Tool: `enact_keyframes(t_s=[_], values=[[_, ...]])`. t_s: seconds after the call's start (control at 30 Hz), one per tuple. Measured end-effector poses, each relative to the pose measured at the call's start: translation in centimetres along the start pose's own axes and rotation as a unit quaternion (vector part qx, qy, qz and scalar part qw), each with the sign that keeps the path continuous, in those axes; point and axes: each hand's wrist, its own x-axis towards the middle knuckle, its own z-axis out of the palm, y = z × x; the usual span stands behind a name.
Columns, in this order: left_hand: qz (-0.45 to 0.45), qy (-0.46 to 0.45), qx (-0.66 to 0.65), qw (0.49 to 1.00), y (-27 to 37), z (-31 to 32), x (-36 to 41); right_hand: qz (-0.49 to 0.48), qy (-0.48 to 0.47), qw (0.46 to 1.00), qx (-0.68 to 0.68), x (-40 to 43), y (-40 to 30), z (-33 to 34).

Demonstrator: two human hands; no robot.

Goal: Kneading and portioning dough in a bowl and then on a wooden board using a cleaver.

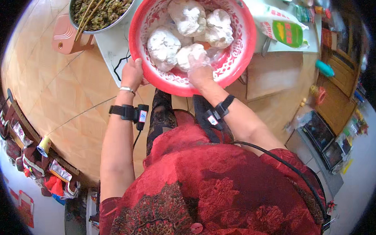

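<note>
A large red enamel basin [246,56] with a white pattern inside holds several white, floury lumps that look like dough [163,47]. My left hand [132,72] grips the basin's rim at its near left side, the thumb on top and the fingers under the edge. Inside the basin, my right hand [200,68], in what looks like a clear plastic glove, rests its fingers on the nearest white lump [190,56]. Whether those fingers close around the lump cannot be told. Clear plastic shows beside that hand. Both forearms carry strapped-on devices.
A metal bowl of chopped greenish filling [115,13] with chopsticks [89,16] across it stands at the upper left, by a pink plastic stool [65,34]. On the white table [108,54], a green and white printed bag [285,31] lies right of the basin. A cardboard box [274,74] is below.
</note>
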Motion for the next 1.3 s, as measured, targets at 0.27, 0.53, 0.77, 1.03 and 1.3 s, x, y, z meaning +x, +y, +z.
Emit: enact_keyframes(t_s=[0.27,0.53,0.77,1.03,1.3], values=[[-0.068,0.005,-0.021,0.997,4.3,-0.1,-1.5,-0.057,-0.097,0.992,0.064,5.9,0.6,-0.8],[-0.066,-0.002,-0.027,0.997,4.5,-0.6,-2.2,0.263,-0.053,0.673,0.689,-1.8,7.5,-7.2],[-0.096,-0.014,0.014,0.995,5.0,-0.6,-1.7,0.103,-0.147,0.681,0.710,-0.4,8.3,-5.2],[-0.102,-0.019,-0.037,0.994,5.1,-1.3,-1.9,-0.008,0.074,0.997,-0.004,-2.3,4.6,-6.5],[-0.021,-0.002,0.054,0.998,1.4,-0.5,0.3,-0.076,0.024,0.979,0.185,4.9,-5.8,-1.8]])
